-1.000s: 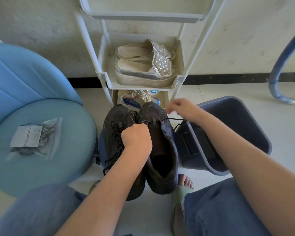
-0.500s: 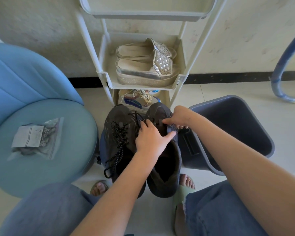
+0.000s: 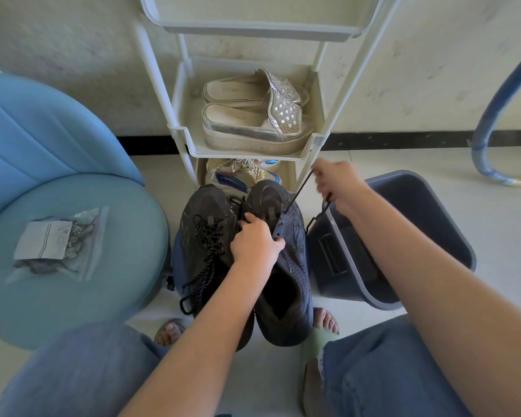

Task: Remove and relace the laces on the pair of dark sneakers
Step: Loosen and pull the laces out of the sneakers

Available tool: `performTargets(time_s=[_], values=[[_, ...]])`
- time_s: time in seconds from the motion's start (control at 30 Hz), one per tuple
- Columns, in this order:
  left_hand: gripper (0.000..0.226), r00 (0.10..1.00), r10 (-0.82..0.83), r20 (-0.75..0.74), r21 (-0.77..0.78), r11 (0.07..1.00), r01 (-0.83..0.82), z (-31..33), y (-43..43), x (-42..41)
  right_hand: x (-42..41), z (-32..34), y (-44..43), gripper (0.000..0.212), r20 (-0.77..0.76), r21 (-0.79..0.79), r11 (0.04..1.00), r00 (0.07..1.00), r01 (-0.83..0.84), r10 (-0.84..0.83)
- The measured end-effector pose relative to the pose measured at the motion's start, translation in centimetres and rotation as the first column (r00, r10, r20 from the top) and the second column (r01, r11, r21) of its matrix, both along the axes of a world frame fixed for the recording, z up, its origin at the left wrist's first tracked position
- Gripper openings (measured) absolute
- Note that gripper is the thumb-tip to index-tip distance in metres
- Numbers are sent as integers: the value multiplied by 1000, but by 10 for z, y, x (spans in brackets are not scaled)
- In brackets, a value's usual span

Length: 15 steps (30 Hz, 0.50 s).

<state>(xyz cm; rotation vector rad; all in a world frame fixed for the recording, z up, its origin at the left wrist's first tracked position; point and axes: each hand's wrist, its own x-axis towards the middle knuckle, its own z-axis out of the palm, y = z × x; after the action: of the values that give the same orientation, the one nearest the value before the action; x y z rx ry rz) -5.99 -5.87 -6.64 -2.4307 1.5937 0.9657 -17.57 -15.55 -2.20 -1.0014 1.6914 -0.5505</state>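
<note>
Floor (image 3: 409,167), dark sneakers (image 3: 205,212); sandals (image 3: 253,121) in rack (image 3: 244,154)

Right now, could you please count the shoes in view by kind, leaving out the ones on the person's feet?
Dark sneakers: 2
Silver sandals: 2
Colourful sneaker: 1
Total: 5

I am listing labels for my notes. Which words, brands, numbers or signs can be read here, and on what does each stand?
Nothing here can be read.
White paper card in the clear plastic bag on the round blue padded seat: faint printed marks, too blurred to read.
Pair of dark mesh sneakers: no brand or label shows.
</note>
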Motion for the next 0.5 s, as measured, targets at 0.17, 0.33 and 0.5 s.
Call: performTargets(time_s=[0.17, 0.33, 0.5], values=[[90, 1000, -5, 17, 1, 1000, 5, 0, 0, -1, 2, 6, -3, 22, 149, -288, 913, 955, 288, -255], [92, 1000, 10, 19, -2, 1000, -10, 1, 1, 0, 12, 15, 2, 24, 196, -330, 939, 980, 102, -37], [96, 1000, 22, 17, -4, 1000, -22, 1, 1, -2, 17, -13, 12, 30, -351, -30, 777, 735, -628, 581]])
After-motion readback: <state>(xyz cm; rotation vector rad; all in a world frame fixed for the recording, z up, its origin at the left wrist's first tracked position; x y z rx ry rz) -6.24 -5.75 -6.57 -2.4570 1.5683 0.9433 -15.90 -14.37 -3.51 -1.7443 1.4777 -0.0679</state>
